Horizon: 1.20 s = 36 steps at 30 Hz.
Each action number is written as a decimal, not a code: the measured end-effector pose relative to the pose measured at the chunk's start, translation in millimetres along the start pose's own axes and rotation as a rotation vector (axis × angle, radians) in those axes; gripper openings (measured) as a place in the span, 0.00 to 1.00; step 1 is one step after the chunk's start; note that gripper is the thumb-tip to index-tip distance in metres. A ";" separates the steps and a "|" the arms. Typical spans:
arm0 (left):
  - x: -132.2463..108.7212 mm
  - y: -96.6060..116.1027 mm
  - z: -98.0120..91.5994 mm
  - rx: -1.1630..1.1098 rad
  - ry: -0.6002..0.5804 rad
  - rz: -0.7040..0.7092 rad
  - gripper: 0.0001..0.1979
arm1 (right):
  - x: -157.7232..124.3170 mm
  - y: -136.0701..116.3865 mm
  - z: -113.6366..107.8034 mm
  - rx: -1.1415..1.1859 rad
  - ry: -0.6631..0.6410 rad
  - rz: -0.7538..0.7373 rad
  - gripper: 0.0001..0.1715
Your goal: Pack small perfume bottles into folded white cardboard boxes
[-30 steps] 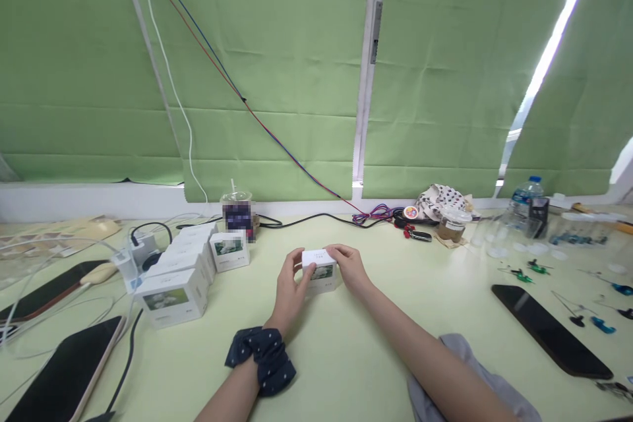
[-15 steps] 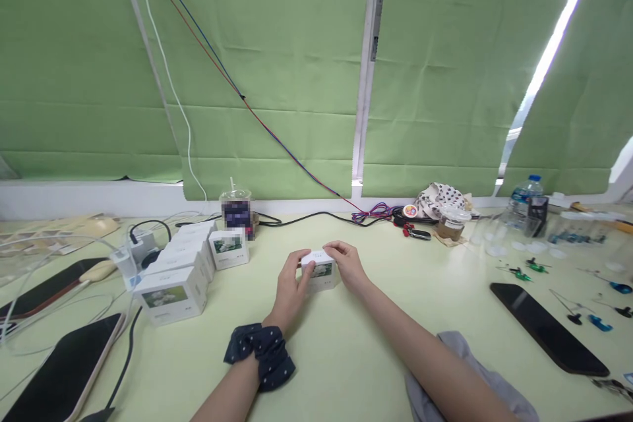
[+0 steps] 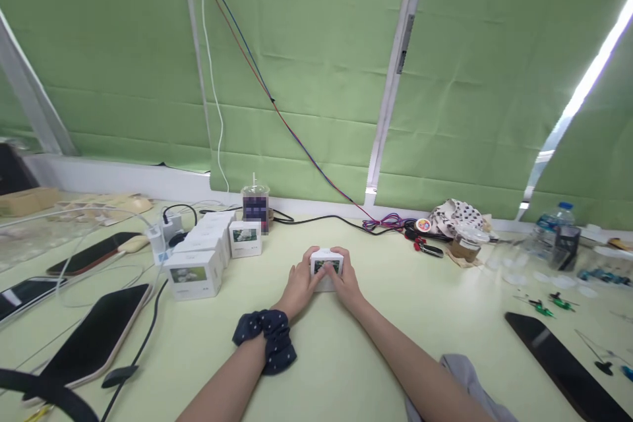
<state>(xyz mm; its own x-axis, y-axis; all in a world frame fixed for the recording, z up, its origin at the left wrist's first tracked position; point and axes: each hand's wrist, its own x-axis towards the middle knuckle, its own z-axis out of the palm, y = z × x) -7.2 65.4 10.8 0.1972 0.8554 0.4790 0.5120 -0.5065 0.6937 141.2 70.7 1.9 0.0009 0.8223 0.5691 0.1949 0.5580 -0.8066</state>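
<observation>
A small white box [image 3: 326, 265] with a green picture on its front rests on the pale green table [image 3: 346, 356]. My left hand [image 3: 299, 287] grips its left side with the fingers wrapped round it. A dark dotted scrunchie [image 3: 267, 339] sits on that wrist. My right hand [image 3: 346, 282] clasps the box's right side, thumb against the front. Both hands hold the box between them near the table's middle.
A row of like white boxes [image 3: 198, 264] lies to the left, beside a drink cup [image 3: 256, 206]. Phones [image 3: 93, 339] and cables lie at far left. Another phone [image 3: 564, 362], a bottle [image 3: 546, 231], a jar [image 3: 465, 244] and small tools are at right. Grey cloth [image 3: 465, 376] lies near my right arm.
My head has turned left and tilted, shifting the whole scene. Both hands have closed in tighter round the box, which now faces me squarely.
</observation>
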 end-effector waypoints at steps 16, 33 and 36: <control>-1.5 -33.3 -60.3 -0.089 0.047 0.022 0.20 | -13.3 17.5 15.9 -0.504 -0.370 -0.129 0.39; 6.4 -12.4 -33.2 0.875 0.285 0.124 0.22 | -16.3 10.2 13.4 -0.740 -0.521 -0.116 0.21; 7.6 -21.1 -42.0 0.870 0.320 0.120 0.23 | -17.0 9.6 13.8 -0.745 -0.525 -0.116 0.20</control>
<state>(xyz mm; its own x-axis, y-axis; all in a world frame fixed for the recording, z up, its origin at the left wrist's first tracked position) -51.7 78.0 22.3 0.1156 0.6664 0.7366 0.9746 -0.2193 0.0454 129.6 63.5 -17.7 -0.4684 0.8125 0.3470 0.7481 0.5737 -0.3335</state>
